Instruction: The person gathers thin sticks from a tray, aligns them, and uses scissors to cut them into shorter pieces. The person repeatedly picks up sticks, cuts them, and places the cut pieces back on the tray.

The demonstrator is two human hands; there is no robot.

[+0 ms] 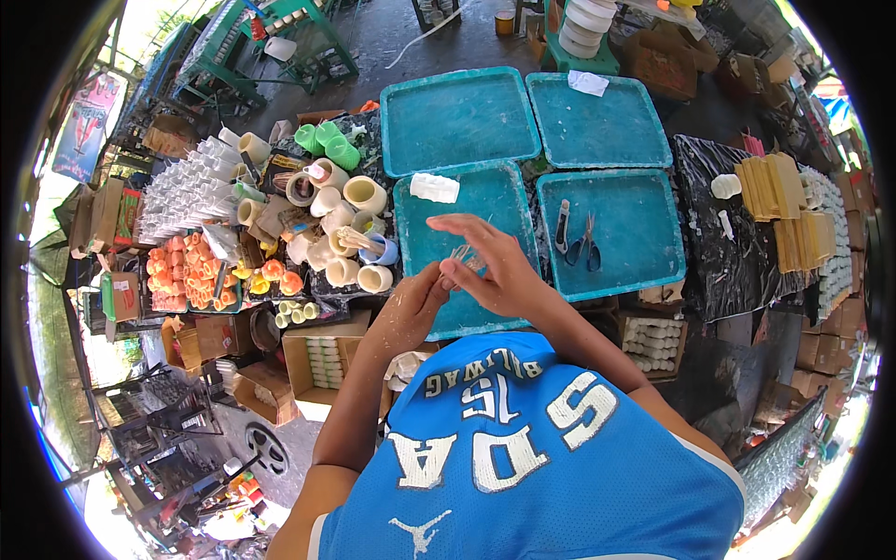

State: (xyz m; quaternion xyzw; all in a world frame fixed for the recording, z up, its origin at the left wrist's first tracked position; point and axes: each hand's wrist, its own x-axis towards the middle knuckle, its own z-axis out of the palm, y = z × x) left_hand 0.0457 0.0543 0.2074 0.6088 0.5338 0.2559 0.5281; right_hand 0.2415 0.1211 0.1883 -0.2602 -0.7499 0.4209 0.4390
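Note:
My two hands meet above the front left teal tray [516, 280]. My left hand [408, 306] is closed, its fingertips pinched around the lower ends of a small bunch of thin pale sticks [461, 254]. Around the sticks curves my right hand [504, 271], with its fingers stretched out and the thumb apart, close to the left fingertips. The sticks' exact kind is too small to make out. A crumpled white piece [435, 188] lies in the same tray, beyond my hands. In the tray to the right lie dark-handled scissors [585, 246] and a utility knife [563, 226].
Two more teal trays [457, 119] stand behind, one with a white paper [588, 83]. At left are cream cups [365, 193], a blue cup [381, 249] of sticks, orange pieces [199, 271] and white pieces [191, 187]. Yellowish stacks [773, 187] sit on black plastic at right.

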